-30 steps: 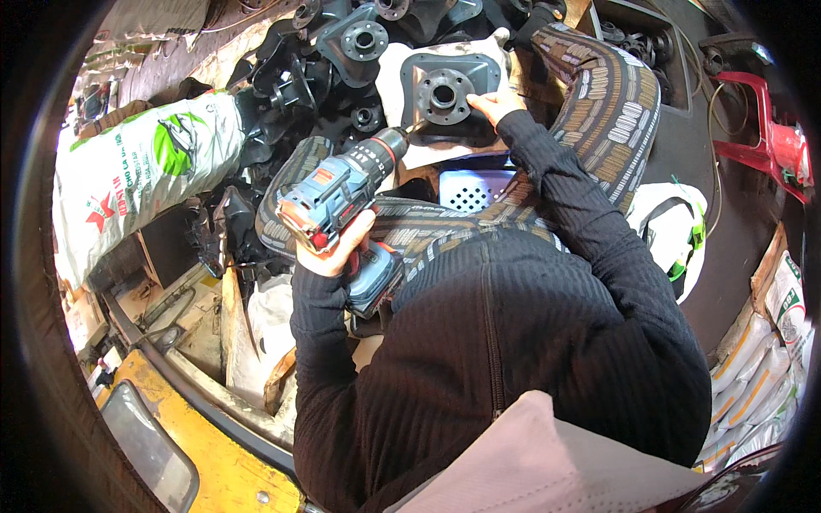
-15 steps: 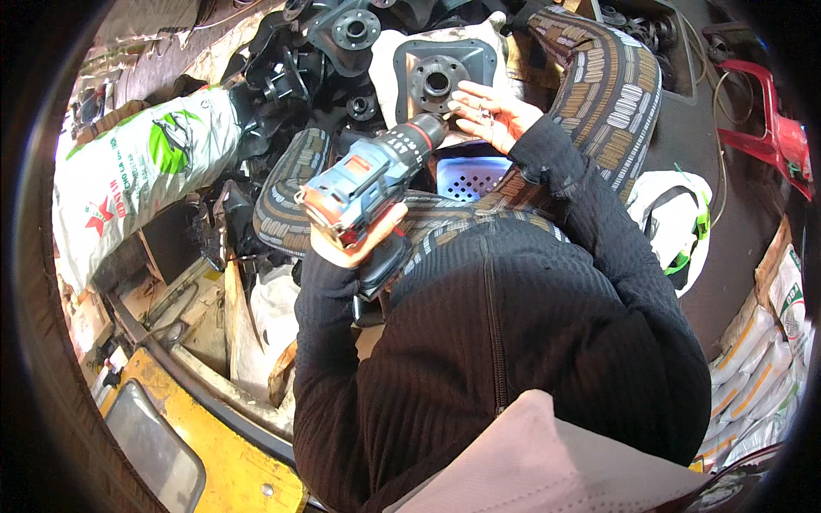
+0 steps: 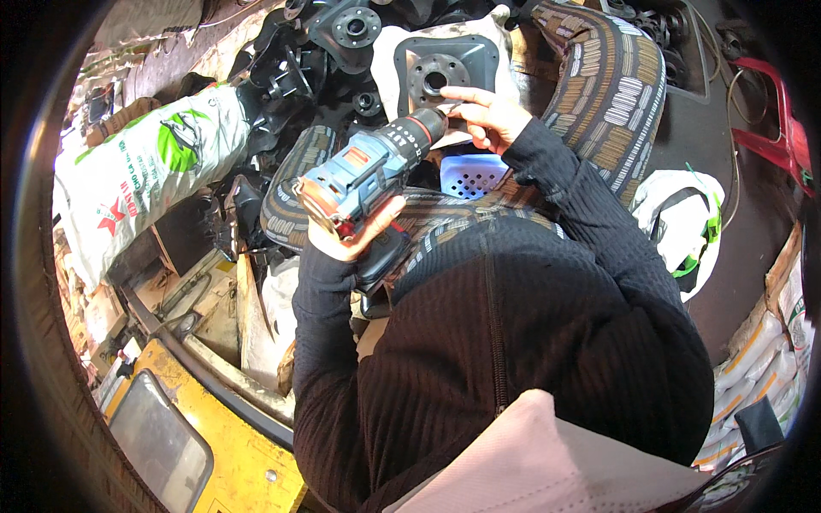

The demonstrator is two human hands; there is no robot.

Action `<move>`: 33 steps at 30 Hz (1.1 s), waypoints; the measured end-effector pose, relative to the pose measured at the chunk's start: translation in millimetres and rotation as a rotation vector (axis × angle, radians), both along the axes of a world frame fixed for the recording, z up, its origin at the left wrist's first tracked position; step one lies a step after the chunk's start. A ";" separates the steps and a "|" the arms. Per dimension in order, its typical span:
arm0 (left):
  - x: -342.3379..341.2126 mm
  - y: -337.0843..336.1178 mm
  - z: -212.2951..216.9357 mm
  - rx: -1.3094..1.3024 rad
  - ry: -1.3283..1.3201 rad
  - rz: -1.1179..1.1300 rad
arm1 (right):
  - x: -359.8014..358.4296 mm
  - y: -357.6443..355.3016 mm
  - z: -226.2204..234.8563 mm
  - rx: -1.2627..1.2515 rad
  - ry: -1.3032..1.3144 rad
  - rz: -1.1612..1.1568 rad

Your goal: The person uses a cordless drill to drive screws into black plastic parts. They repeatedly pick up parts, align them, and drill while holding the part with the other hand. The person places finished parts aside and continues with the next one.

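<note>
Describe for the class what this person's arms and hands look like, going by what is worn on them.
The left sleeve and right sleeve match: long, dark and ribbed, each reaching the wrist. The left hand and right hand wear no gloves, and the fingers that show are uncovered.

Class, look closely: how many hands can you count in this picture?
2. The left hand holds the drill; the right hand is up by the metal part, near the drill's front end. No others show.
</note>
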State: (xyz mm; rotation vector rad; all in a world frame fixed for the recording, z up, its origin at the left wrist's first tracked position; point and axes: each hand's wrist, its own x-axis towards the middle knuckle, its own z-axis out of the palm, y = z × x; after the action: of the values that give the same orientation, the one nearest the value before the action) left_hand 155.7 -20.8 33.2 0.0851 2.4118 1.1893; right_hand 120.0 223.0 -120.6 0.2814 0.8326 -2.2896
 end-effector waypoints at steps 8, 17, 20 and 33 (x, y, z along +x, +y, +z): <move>-9.2 -6.3 13.6 0.081 -0.160 0.025 | 3.0 10.0 11.9 0.051 0.051 0.147; -11.1 -8.6 21.6 0.208 -0.288 0.151 | -1.5 9.9 6.5 -0.104 0.151 0.203; -9.9 -12.4 18.9 0.151 -0.260 0.100 | 0.3 10.2 5.6 -0.116 0.164 0.210; -15.8 -34.4 32.3 0.210 -0.567 0.086 | -3.2 20.6 32.6 -0.080 0.329 0.568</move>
State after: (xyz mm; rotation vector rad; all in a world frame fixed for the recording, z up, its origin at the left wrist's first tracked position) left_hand 139.8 -55.2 65.5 -0.2605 1.8107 1.2918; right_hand 116.8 243.6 -88.1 -0.3412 0.8456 -1.8408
